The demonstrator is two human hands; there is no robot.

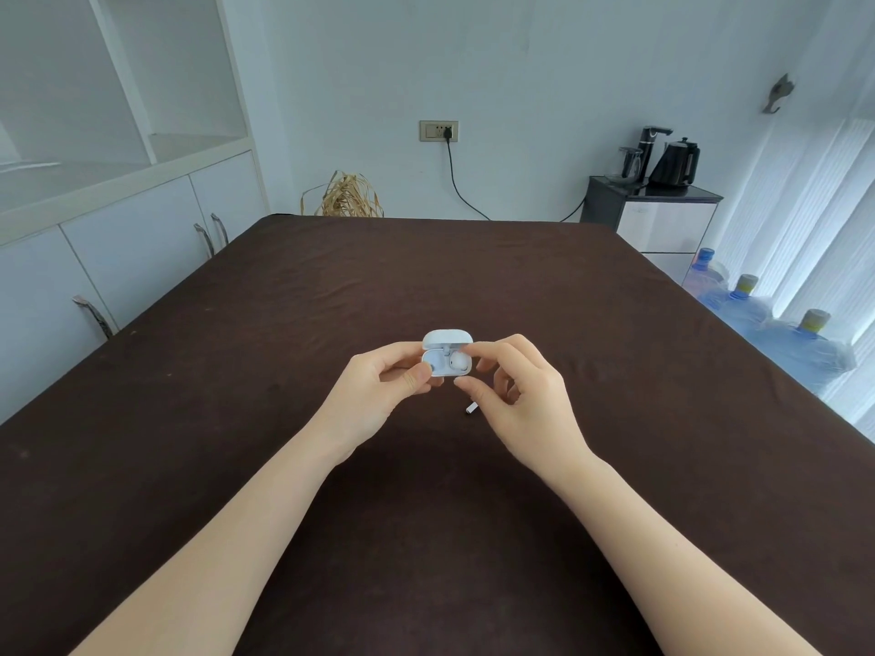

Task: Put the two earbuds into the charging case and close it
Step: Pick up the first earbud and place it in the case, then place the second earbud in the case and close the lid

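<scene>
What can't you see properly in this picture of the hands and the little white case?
- Head view: left slot of the charging case, covered by the left hand thumb.
- Most of the second earbud on the table, hidden behind the right hand.
- Seated earbud: too small for detail.

head view | worn on head | faces forward and down | table (331, 286) close below | wall (521, 63) beyond

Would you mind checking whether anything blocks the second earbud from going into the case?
Nothing visible does: the case lid is open, though the left hand's thumb covers the left slot.
</scene>
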